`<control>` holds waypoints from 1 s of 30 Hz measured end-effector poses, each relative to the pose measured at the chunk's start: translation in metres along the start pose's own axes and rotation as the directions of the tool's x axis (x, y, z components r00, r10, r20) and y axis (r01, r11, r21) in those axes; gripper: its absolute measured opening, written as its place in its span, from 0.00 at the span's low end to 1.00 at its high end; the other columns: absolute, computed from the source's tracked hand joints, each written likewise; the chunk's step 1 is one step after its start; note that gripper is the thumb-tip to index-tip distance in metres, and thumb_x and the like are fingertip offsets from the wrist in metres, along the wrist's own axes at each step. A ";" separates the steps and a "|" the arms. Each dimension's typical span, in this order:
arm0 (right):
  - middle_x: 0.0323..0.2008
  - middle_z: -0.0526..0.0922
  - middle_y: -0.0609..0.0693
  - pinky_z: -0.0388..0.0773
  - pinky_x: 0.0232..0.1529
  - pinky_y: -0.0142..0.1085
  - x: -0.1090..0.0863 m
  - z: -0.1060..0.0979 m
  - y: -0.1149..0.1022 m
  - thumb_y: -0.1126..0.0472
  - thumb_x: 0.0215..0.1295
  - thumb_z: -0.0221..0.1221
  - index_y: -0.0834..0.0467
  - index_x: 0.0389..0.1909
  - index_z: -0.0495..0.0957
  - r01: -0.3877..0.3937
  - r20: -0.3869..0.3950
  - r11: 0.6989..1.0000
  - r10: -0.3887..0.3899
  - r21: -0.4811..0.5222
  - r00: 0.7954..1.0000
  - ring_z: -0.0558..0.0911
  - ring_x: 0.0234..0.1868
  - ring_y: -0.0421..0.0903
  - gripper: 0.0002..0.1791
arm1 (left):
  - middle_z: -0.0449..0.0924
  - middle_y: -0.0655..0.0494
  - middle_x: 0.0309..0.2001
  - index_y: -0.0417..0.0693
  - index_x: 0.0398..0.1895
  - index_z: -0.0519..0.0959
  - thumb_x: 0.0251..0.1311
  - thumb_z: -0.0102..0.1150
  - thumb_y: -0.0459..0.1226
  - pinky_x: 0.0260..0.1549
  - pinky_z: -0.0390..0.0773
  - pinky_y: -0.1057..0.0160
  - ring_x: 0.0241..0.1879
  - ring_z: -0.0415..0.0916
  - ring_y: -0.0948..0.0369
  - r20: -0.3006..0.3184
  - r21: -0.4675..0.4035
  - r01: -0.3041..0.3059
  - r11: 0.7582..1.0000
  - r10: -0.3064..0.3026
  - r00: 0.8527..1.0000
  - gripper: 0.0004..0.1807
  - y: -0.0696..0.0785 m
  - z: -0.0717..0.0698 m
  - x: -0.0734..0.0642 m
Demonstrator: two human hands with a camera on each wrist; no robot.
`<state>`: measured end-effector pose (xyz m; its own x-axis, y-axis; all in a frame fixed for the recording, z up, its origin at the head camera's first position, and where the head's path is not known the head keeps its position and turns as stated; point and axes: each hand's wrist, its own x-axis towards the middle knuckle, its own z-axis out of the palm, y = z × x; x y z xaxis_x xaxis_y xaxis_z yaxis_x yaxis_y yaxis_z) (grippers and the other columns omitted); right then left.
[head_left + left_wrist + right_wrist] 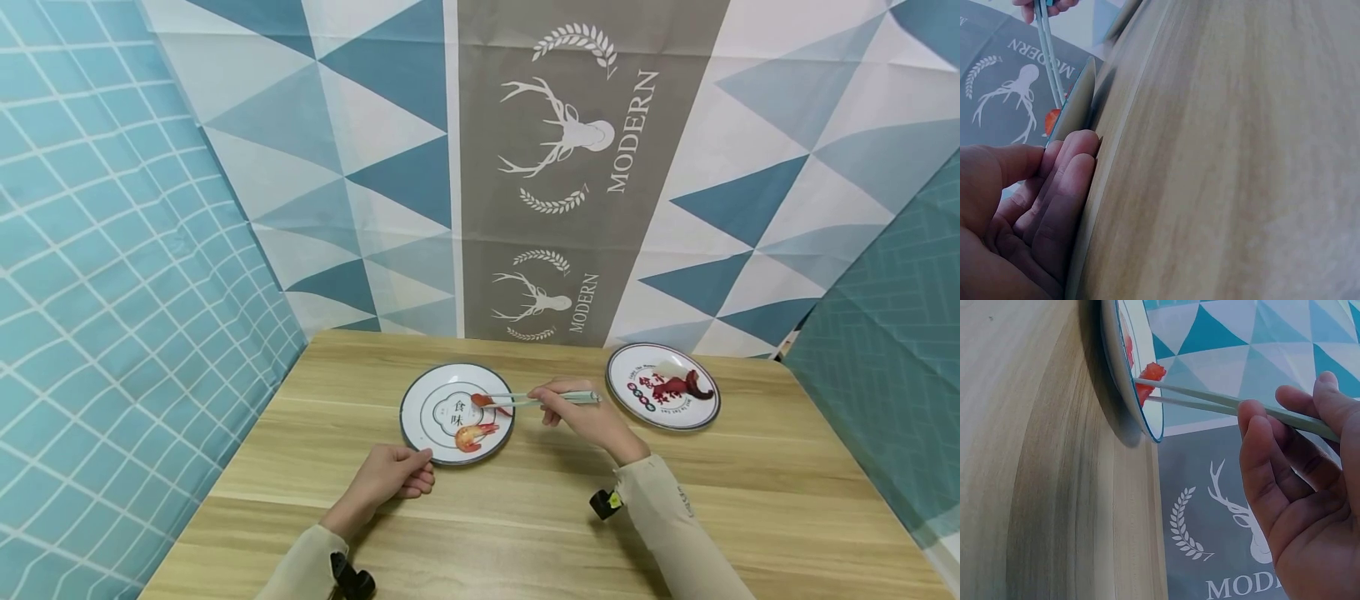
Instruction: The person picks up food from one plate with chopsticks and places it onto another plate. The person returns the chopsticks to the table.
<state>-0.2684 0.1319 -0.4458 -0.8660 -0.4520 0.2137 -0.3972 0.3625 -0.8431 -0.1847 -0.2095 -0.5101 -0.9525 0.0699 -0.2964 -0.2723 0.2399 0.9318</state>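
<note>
Head: the right hand (576, 410) grips chopsticks (581, 397), tips at a red piece (481, 401) on the plate (422, 417), toward two o'clock. Left wrist: the left hand (1029, 212) pinches the plate's rim. Right wrist: gripping the red piece seems in hand; lifting would call for steady pressure.

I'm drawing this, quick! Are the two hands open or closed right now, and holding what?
Left hand: closed, pinching the rim of the left plate.
Right hand: holding pale green chopsticks, tips at a red piece.

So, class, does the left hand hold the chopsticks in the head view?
No, the right hand holds the chopsticks, while the left hand pinches the left plate.
</note>
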 end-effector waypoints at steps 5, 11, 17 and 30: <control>0.28 0.88 0.54 0.81 0.28 0.33 -0.002 -0.002 0.000 0.57 0.78 0.57 0.57 0.52 0.87 0.014 -0.004 0.999 -0.014 0.041 1.000 0.87 0.29 0.52 0.14 | 0.88 0.52 0.27 0.34 0.35 0.85 0.73 0.59 0.46 0.30 0.89 0.66 0.26 0.85 0.64 -0.002 0.000 0.001 1.000 -0.001 1.000 0.21 0.001 0.001 -0.001; 0.27 0.87 0.51 0.83 0.30 0.34 -0.006 -0.009 0.002 0.56 0.79 0.56 0.54 0.54 0.87 0.039 0.006 0.998 -0.040 0.048 0.999 0.86 0.27 0.47 0.14 | 0.88 0.52 0.27 0.34 0.36 0.85 0.73 0.59 0.46 0.30 0.89 0.66 0.26 0.85 0.64 0.002 0.000 -0.002 1.000 0.002 1.000 0.21 0.001 0.001 -0.001; 0.27 0.86 0.50 0.87 0.32 0.37 -0.007 -0.011 0.002 0.56 0.78 0.57 0.55 0.52 0.88 0.065 0.018 0.994 -0.067 0.089 0.998 0.87 0.27 0.48 0.13 | 0.88 0.52 0.28 0.33 0.36 0.85 0.73 0.59 0.46 0.31 0.89 0.65 0.26 0.85 0.63 -0.001 0.006 0.001 1.000 -0.001 1.000 0.21 0.001 0.000 -0.001; 0.27 0.87 0.53 0.89 0.31 0.40 -0.010 -0.015 -0.004 0.53 0.76 0.60 0.50 0.44 0.90 0.052 0.024 0.997 -0.054 0.056 0.998 0.87 0.27 0.47 0.11 | 0.88 0.51 0.28 0.33 0.37 0.85 0.73 0.59 0.46 0.30 0.89 0.66 0.26 0.85 0.63 0.001 0.005 0.009 1.000 -0.009 1.000 0.21 0.002 0.000 -0.001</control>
<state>-0.2630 0.1474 -0.4373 -0.8358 -0.4905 0.2465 -0.4241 0.2920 -0.8572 -0.1839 -0.2093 -0.5079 -0.9498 0.0684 -0.3053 -0.2806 0.2451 0.9280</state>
